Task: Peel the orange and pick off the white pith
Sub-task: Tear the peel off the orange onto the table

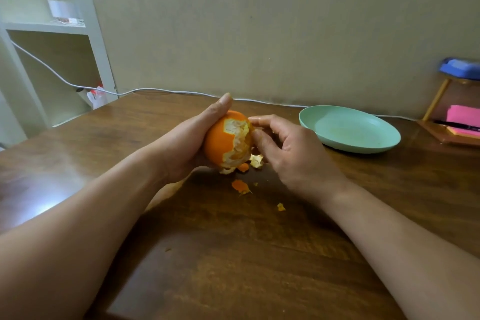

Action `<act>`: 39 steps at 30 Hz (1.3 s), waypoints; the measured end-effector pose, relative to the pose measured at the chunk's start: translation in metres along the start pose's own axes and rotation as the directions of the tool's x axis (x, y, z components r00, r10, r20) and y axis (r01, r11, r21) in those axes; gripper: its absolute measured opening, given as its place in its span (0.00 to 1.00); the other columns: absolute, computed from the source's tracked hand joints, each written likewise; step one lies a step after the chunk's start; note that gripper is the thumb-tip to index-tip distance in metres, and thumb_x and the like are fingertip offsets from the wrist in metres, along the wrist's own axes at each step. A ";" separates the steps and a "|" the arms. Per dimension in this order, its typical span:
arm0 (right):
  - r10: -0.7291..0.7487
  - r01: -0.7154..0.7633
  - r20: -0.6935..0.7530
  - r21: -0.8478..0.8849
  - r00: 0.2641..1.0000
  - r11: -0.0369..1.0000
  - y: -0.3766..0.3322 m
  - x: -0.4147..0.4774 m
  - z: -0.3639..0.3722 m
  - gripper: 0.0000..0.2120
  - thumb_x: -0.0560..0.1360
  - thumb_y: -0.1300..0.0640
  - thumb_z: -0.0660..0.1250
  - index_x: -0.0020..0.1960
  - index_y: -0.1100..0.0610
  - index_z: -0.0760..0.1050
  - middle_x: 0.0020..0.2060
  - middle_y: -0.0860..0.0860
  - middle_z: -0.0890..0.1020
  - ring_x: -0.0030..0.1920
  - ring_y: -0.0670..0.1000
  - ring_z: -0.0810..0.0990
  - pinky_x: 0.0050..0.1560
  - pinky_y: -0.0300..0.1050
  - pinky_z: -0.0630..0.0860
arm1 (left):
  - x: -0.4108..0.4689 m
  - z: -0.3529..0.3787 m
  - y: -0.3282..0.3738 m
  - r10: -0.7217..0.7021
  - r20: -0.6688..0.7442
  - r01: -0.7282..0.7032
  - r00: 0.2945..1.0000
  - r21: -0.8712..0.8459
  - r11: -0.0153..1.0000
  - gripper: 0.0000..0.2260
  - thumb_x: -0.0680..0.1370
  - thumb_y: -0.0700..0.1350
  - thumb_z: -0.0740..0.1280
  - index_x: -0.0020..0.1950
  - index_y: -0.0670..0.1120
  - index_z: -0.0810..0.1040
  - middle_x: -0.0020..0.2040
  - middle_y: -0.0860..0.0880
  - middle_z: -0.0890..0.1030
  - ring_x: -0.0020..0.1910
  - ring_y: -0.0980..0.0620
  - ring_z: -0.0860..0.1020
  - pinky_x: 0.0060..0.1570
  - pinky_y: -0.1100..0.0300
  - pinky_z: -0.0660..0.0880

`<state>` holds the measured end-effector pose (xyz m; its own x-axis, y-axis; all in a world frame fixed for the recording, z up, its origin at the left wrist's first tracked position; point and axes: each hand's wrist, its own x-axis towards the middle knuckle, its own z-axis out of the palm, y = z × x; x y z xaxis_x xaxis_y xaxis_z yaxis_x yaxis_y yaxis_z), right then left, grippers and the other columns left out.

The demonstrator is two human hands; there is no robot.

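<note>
My left hand (192, 135) grips a partly peeled orange (220, 143) just above the wooden table (233, 254), thumb on top. A strip down the orange's right side is bare, showing white pith and flesh. My right hand (285, 145) is at that bare strip, its curled fingers and thumb against the torn peel edge. Whether it pinches peel I cannot see. Small scraps of peel (240, 186) lie on the table below the fruit, one more (281, 207) nearer to me.
A pale green plate (363, 143) sits to the right of my hands. A wooden stand with pink notes and a pen (462, 125) is at the far right. A white cable (168, 91) runs along the wall. Shelves stand at the left.
</note>
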<state>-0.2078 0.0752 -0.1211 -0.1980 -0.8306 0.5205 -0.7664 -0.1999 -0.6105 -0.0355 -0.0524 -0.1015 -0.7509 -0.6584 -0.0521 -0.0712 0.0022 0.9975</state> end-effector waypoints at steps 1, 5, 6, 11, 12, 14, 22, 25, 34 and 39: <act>-0.017 0.018 0.013 -0.036 1.000 0.999 -0.001 0.000 -0.001 0.16 0.86 0.48 0.66 0.72 0.50 0.78 0.58 0.43 0.86 0.56 0.41 0.84 0.55 0.42 0.84 | 0.000 0.000 0.000 -0.001 0.016 0.001 1.000 -0.020 1.000 0.31 0.75 0.70 0.64 0.61 0.46 0.83 0.52 0.42 0.88 0.49 0.43 0.88 0.51 0.48 0.84; -0.067 0.072 0.041 -0.156 0.997 0.985 -0.002 0.002 -0.001 0.12 0.85 0.52 0.67 0.66 0.52 0.79 0.49 0.45 0.85 0.48 0.45 0.84 0.49 0.49 0.83 | -0.001 0.004 -0.002 -0.007 0.033 0.009 0.999 -0.066 0.998 0.29 0.74 0.67 0.67 0.61 0.43 0.82 0.51 0.41 0.87 0.46 0.43 0.87 0.46 0.48 0.86; -0.072 0.077 0.039 -0.155 0.997 0.985 -0.002 0.003 0.000 0.10 0.85 0.52 0.67 0.64 0.53 0.79 0.46 0.45 0.85 0.46 0.46 0.83 0.47 0.51 0.82 | -0.001 0.004 -0.002 -0.011 0.035 0.013 0.999 -0.069 0.998 0.29 0.74 0.66 0.67 0.62 0.43 0.82 0.50 0.41 0.87 0.45 0.43 0.87 0.43 0.49 0.86; -0.081 0.087 0.051 -0.127 0.995 0.988 -0.002 0.005 0.002 0.06 0.84 0.54 0.68 0.59 0.53 0.79 0.42 0.45 0.83 0.42 0.46 0.83 0.43 0.55 0.82 | -0.004 0.005 -0.001 -0.011 0.038 0.014 0.999 -0.066 0.998 0.28 0.74 0.65 0.67 0.60 0.43 0.81 0.47 0.41 0.88 0.43 0.43 0.87 0.44 0.49 0.85; -0.078 0.083 0.049 -0.116 0.996 0.990 -0.002 0.006 0.002 0.06 0.83 0.54 0.68 0.59 0.53 0.79 0.42 0.46 0.83 0.42 0.47 0.83 0.43 0.56 0.82 | -0.004 0.006 -0.001 -0.013 0.040 0.015 0.999 -0.072 0.997 0.28 0.74 0.65 0.67 0.59 0.43 0.82 0.47 0.41 0.88 0.42 0.42 0.87 0.43 0.49 0.84; -0.069 0.073 0.051 -0.090 0.996 0.993 -0.002 0.006 0.003 0.06 0.83 0.55 0.68 0.59 0.53 0.79 0.41 0.46 0.84 0.42 0.48 0.83 0.44 0.56 0.82 | -0.004 0.006 -0.001 -0.027 0.043 0.031 0.999 -0.080 0.996 0.28 0.74 0.66 0.67 0.59 0.43 0.82 0.48 0.40 0.87 0.42 0.42 0.87 0.42 0.49 0.84; 0.005 -0.005 0.096 0.005 0.995 1.000 0.004 0.008 -0.001 0.10 0.86 0.49 0.66 0.64 0.50 0.80 0.47 0.44 0.86 0.47 0.44 0.84 0.49 0.49 0.83 | -0.004 0.003 -0.001 -0.058 0.069 0.066 0.996 -0.128 0.990 0.30 0.75 0.68 0.66 0.58 0.43 0.83 0.49 0.38 0.86 0.43 0.39 0.86 0.40 0.51 0.82; -0.013 0.017 0.119 -0.034 0.993 0.999 0.005 0.008 0.000 0.14 0.87 0.46 0.62 0.68 0.49 0.79 0.53 0.43 0.86 0.53 0.44 0.84 0.54 0.52 0.83 | -0.003 0.004 0.000 -0.060 0.057 0.068 0.997 -0.151 0.986 0.30 0.75 0.69 0.66 0.58 0.43 0.82 0.49 0.39 0.86 0.44 0.39 0.86 0.40 0.51 0.82; -0.066 0.074 0.077 -0.115 0.995 0.991 0.003 0.011 0.003 0.10 0.86 0.55 0.62 0.62 0.54 0.80 0.47 0.48 0.85 0.46 0.48 0.83 0.47 0.55 0.80 | -0.005 0.011 -0.001 -0.048 0.083 0.064 0.995 -0.204 0.977 0.26 0.77 0.67 0.64 0.44 0.46 0.88 0.43 0.40 0.85 0.36 0.41 0.85 0.31 0.54 0.81; -0.061 0.066 0.067 -0.070 0.996 0.995 0.004 0.010 0.003 0.09 0.86 0.56 0.62 0.60 0.54 0.81 0.43 0.48 0.85 0.42 0.47 0.82 0.45 0.54 0.81 | -0.007 0.011 0.000 -0.054 0.117 0.079 0.992 -0.219 0.973 0.28 0.78 0.67 0.63 0.48 0.43 0.87 0.43 0.38 0.84 0.36 0.39 0.84 0.30 0.55 0.80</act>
<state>-0.2111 0.0643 -0.1199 -0.1097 -0.8496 0.5158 -0.8184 -0.2172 -0.5319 -0.0376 -0.0398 -0.1021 -0.8178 -0.5646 -0.1115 0.0149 -0.2144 0.9766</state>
